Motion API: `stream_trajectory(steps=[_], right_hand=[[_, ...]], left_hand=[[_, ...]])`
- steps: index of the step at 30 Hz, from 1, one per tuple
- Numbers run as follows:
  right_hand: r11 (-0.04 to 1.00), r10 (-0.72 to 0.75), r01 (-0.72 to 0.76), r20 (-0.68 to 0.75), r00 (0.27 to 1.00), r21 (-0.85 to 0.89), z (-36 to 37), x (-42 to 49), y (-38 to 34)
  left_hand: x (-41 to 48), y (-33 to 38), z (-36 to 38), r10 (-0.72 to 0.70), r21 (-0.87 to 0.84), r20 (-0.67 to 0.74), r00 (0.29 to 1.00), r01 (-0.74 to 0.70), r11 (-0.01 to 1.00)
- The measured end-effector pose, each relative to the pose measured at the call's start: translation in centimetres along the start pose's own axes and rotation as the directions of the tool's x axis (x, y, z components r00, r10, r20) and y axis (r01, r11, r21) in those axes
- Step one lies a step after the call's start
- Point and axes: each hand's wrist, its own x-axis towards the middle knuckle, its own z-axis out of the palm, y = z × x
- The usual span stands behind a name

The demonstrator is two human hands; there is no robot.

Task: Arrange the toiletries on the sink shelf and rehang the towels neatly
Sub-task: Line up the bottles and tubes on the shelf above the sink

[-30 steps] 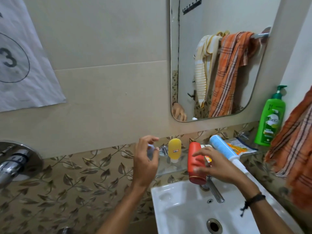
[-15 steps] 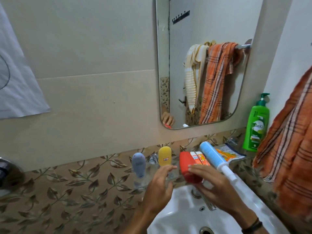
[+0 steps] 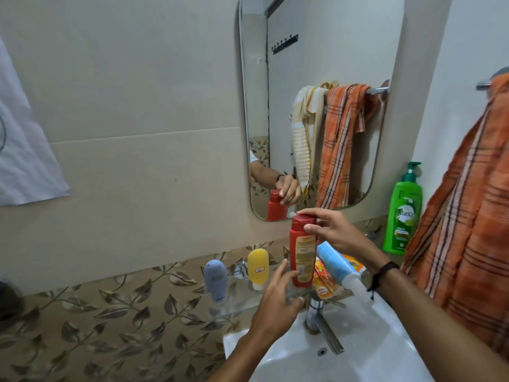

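A red bottle stands upright on the glass shelf above the sink. My right hand grips its cap from above. My left hand touches its lower part with spread fingers. Left of it stand a yellow tube and a grey-blue tube, both cap down. A blue and white tube leans to the right of the red bottle, over orange sachets. An orange striped towel hangs bunched at the right.
A green pump bottle stands at the shelf's right end. The white sink and its tap lie below. The mirror reflects a cream towel and an orange towel on a rail. White paper hangs on the left wall.
The red bottle went from lying sideways in my right hand to standing upright on the shelf. My left hand let go of the grey-blue tube and came over to the red bottle.
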Motion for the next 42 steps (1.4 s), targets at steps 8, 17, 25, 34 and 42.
stream_trajectory(steps=[8, 17, 25, 34, 42], right_hand=[[0.999, 0.000, -0.004, 0.096, 0.995, 0.034, 0.3, 2.0, 0.2], [0.988, 0.030, -0.050, 0.135, 0.990, 0.148, -0.5, 1.6, 1.1], [0.987, 0.024, -0.049, 0.162, 0.986, 0.150, -0.7, 1.2, 1.2], [0.999, 0.019, -0.020, -0.032, 0.999, -0.045, -2.7, -1.9, 2.5], [0.843, 0.158, -0.228, -0.180, 0.971, -0.487, -0.9, -10.8, 8.6]], left_hand=[[0.5, 0.2, 0.2, -0.106, 0.017, 0.034, 0.994, 0.105, 0.994], [0.6, 0.5, 0.8, -0.104, -0.002, 0.043, 0.994, 0.104, 0.995], [0.6, 0.0, 1.1, -0.102, 0.023, 0.030, 0.994, 0.102, 0.995], [-0.2, -0.4, 1.7, -0.086, -0.011, -0.038, 0.996, 0.085, 0.996], [-1.9, 0.8, 3.7, 0.040, -0.015, -0.134, 0.990, -0.043, 0.999]])
